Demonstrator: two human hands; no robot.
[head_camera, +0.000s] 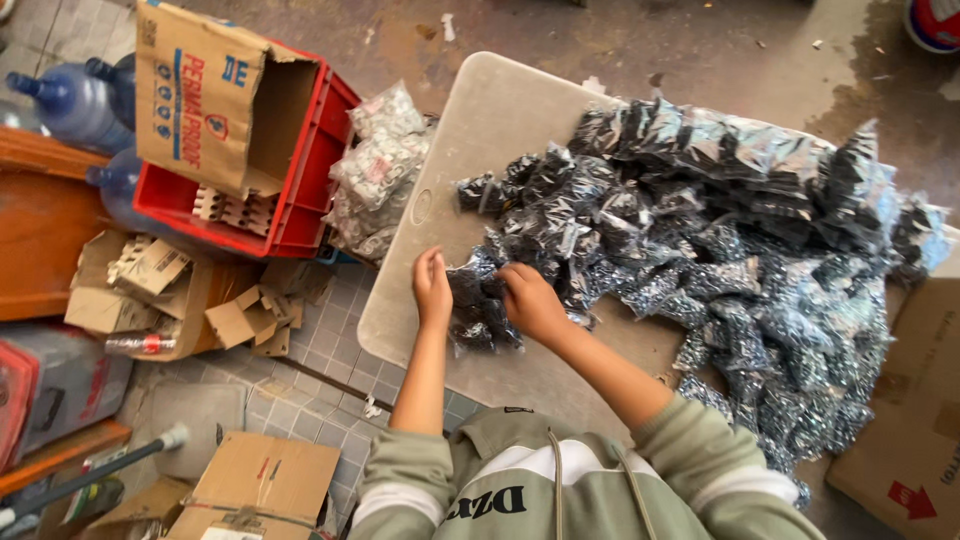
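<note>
A small stack of clear packets filled with dark small parts (478, 305) lies near the front left corner of the beige table (480, 120). My left hand (432, 290) rests against the stack's left side with its fingers closed on the edge. My right hand (530, 300) grips the stack from the right and top. Just beyond my hands a large heap of the same dark packets (740, 230) spreads over most of the table to the right edge.
Left of the table a pile of clear packets with white parts (378, 170) leans on a red crate (300, 200) holding an open cardboard box (215, 95). Blue water bottles (70, 100), torn cardboard (150, 290) and boxes (265, 480) cover the tiled floor. Another carton (910, 420) stands right.
</note>
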